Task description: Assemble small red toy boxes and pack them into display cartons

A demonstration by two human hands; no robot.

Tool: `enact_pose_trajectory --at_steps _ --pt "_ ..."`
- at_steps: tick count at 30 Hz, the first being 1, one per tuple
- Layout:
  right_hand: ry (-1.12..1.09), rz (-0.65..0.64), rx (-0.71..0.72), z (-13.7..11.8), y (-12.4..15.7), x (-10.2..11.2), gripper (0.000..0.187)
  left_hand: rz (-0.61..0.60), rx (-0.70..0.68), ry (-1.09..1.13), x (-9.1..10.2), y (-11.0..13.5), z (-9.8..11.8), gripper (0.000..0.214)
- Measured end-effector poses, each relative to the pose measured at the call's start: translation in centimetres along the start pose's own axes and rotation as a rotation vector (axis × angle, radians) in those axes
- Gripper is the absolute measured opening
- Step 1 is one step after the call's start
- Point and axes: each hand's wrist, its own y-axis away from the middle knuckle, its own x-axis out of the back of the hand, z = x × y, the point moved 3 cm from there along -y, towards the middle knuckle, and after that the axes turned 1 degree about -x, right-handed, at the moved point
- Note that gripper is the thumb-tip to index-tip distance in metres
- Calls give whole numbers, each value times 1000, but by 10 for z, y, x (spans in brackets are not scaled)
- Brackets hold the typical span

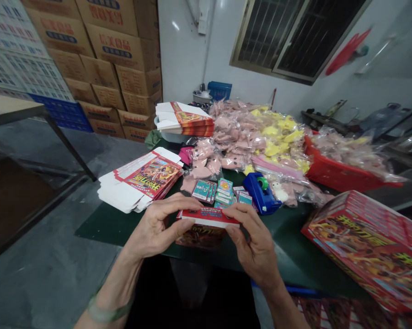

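Observation:
My left hand [154, 226] and my right hand [252, 242] grip a small red printed cardboard box [202, 233] from either side, with its white-edged flap [209, 217] on top. Both thumbs lie along the box's near face. Just beyond the hands, several small stacks of teal trading cards [214, 192] lie on the green mat [123, 228]. A blue tape dispenser [260, 194] stands to their right. Flat printed box blanks [139, 180] lie to the left of my left hand.
Bagged pink and yellow plush toys [247, 132] heap across the table's far side, next to a red crate [339, 164]. A large red printed carton [366, 249] sits at the right. More blanks [185, 119] rest on a white tub. Stacked cardboard cartons [106, 59] rise at the back left.

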Motion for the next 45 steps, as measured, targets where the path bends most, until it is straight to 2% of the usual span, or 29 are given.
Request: enact_pose_trajectory --at_steps 4,10,12,14,17,19,22,24,26,30,33,37,40,43,45 --pt "42 24 5 -2 0 -5 22 105 39 -15 -1 5 -5 22" --pt "-15 95 -57 -1 5 -22 15 375 248 282 -29 30 -41 13" --pt "-39 107 -78 -4 6 -22 16 434 188 249 -33 34 -36 12" --pt "-74 118 -74 -10 5 -18 18 463 34 123 -30 31 -19 14" --pt "-101 154 -34 -15 0 -12 24 433 -190 -63 -20 20 4 21" --pt "-98 162 -15 -13 -3 -12 25 416 -264 -134 -17 15 8 24" --pt "-76 159 -11 -3 -1 -18 24 466 -178 -105 -24 18 -8 33" --pt "-65 145 -25 3 2 -21 22 546 -71 -5 -33 28 -22 43" --pt "-63 128 -46 4 4 -21 21 625 -35 80 -43 38 -32 48" --pt "-66 94 -83 -5 3 -14 17 716 -56 79 -49 49 -39 38" --pt "-55 74 -93 -11 0 -11 15 725 -70 64 -46 49 -39 37" --pt "-24 135 -90 -14 1 -13 15 707 -81 21 -45 49 -36 43" --pt "36 197 -26 -18 3 -13 17 746 -66 -93 -47 51 -36 34" --pt "65 173 -17 -21 4 -11 16 778 -130 -101 -49 52 -36 22" --pt "71 136 -30 -22 3 -10 13 776 -182 -84 -49 53 -36 22"
